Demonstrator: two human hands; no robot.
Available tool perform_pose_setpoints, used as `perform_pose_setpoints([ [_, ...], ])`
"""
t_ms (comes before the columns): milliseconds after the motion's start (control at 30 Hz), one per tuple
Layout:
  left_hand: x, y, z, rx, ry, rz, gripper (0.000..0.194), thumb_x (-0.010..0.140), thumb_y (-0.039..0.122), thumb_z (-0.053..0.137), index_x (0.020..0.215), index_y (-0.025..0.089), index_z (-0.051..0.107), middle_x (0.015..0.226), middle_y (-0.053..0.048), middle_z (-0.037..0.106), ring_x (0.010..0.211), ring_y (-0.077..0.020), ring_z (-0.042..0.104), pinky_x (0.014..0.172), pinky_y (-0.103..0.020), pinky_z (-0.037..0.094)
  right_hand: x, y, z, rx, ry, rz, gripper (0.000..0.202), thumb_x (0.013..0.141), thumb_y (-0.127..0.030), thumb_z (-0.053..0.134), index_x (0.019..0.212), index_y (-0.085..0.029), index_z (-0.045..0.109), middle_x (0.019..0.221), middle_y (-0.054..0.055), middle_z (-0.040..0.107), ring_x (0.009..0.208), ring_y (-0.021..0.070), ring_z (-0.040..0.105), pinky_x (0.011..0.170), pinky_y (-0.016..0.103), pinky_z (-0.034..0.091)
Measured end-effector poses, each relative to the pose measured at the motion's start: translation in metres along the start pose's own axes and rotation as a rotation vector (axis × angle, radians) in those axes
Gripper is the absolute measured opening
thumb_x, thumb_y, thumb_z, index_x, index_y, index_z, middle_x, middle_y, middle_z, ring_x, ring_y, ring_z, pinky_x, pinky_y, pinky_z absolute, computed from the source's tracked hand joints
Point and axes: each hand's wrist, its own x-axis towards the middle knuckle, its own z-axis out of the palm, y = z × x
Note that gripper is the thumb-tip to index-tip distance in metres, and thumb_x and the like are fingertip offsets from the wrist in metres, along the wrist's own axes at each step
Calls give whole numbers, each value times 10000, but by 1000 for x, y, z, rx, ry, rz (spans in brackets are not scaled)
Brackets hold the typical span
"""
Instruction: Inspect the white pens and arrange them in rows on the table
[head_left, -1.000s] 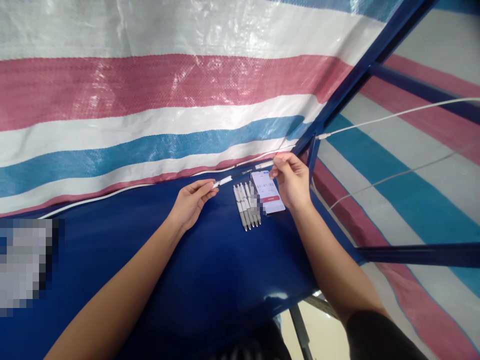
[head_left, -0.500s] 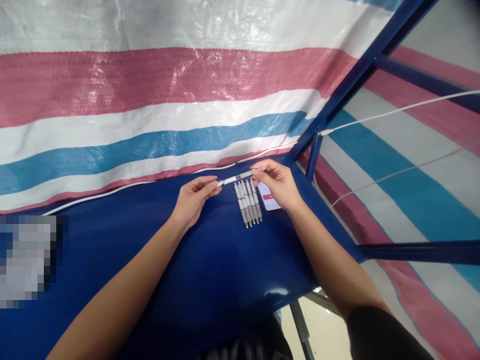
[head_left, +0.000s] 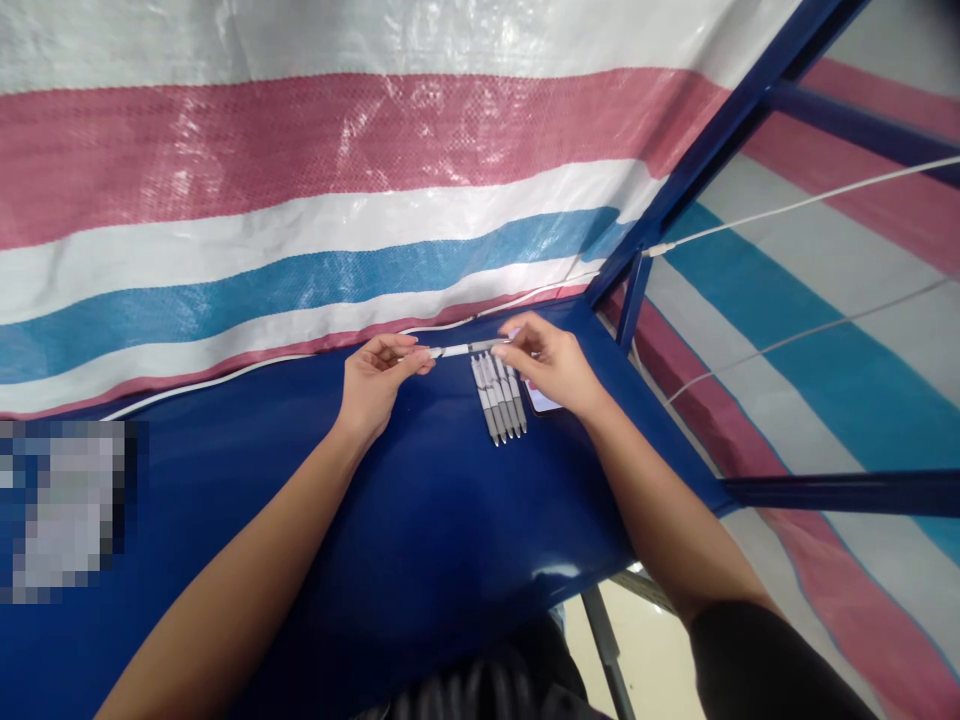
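A white and grey pen (head_left: 454, 351) is held nearly level above the far part of the blue table. My left hand (head_left: 377, 382) pinches its left end between thumb and fingers. At its grey right end, the thumb and fingertips of my right hand (head_left: 553, 366) close around it. Several matching pens (head_left: 500, 400) lie side by side just below, their tips pointing toward me. A phone (head_left: 541, 399) with a lit screen lies to the right of that row, partly covered by my right hand.
A striped tarp (head_left: 315, 270) hangs behind the blue table (head_left: 450, 540), and a white cable (head_left: 217, 387) runs along the back edge. Blue metal posts (head_left: 660, 220) stand at the right. A blurred-out item (head_left: 71, 510) lies at the far left.
The pen has turned from a slant to nearly level, with my left hand slightly higher. Both hands still grip its ends. The camera view has shifted a little.
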Motion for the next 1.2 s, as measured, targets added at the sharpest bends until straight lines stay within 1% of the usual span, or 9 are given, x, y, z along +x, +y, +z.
perform_pose_setpoints([
  [67,1,1,0,4,0,5,375,648,271,1057,901,167,799,831,-75,828,719,-174,784,731,-298,655,1,0,-2,12,-60,-13,544,946,-766,748,871,-230,688,753,-3,695,621,141,587,618,303,447],
  [200,2,3,0,4,-25,23,407,634,285,1069,906,163,792,843,-81,837,700,-167,774,700,-288,646,0,-2,-2,-88,-148,43,722,1092,-760,486,632,-215,600,579,1,586,575,142,554,662,319,429],
  [300,2,4,-1,22,-48,42,427,630,317,1074,911,170,788,839,-69,844,691,-164,776,687,-283,648,-1,-7,1,-26,-189,51,653,994,-817,617,774,-207,689,682,8,661,628,151,584,645,297,427],
  [400,3,4,-1,40,-75,58,442,637,347,1077,923,178,784,842,-63,849,689,-166,779,678,-285,652,-2,-10,2,23,-244,139,717,1052,-815,488,759,-194,695,636,14,640,597,147,572,635,293,427],
  [567,4,7,-2,59,-92,80,455,635,369,1085,919,184,781,828,-61,847,677,-162,775,668,-279,652,-1,-12,4,62,-273,129,640,972,-807,647,775,-198,669,592,-31,550,564,126,473,579,278,349],
  [667,7,13,-3,60,-85,117,457,644,372,1083,931,194,774,831,-52,845,671,-159,770,670,-283,653,-3,-14,12,237,-351,261,689,1066,-780,508,664,-222,549,497,-65,396,489,106,347,534,273,284],
  [833,7,27,11,40,-17,251,533,709,461,1050,1056,233,716,796,9,815,674,-148,766,715,-279,646,-13,-30,38,805,-439,466,615,1105,-692,523,687,-261,389,462,-113,285,444,97,247,513,257,306],
  [1000,2,18,46,74,58,260,530,949,577,841,1320,283,603,892,-4,832,723,-172,794,653,-271,622,-19,-43,44,781,-376,442,595,1097,-664,546,708,-214,561,470,-80,412,441,91,343,507,240,330],
  [1200,16,2,67,85,69,252,389,936,491,872,1114,256,618,741,32,766,528,-128,695,492,-224,508,-9,-32,23,517,-387,290,528,1085,-605,580,847,-163,743,589,-25,628,508,96,489,561,236,393],
])
